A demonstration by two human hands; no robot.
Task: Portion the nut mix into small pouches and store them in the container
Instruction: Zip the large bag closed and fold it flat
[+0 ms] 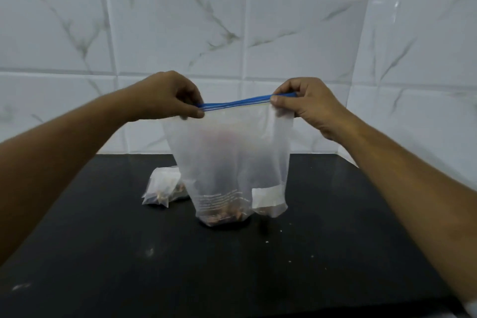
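A large translucent zip bag with a blue zip strip along its top hangs upright over the black counter. A small heap of brown nut mix lies in its bottom, which touches the counter. My left hand pinches the left end of the zip strip. At the strip's right end, my right hand pinches it between thumb and fingers. The strip is stretched flat between them. Small filled pouches lie on the counter behind the bag on its left, partly hidden by it.
White marble-pattern wall tiles rise behind the counter and along its right side. A few crumbs lie scattered on the counter to the right of the bag. A reddish blur shows through the bag; what it is cannot be told.
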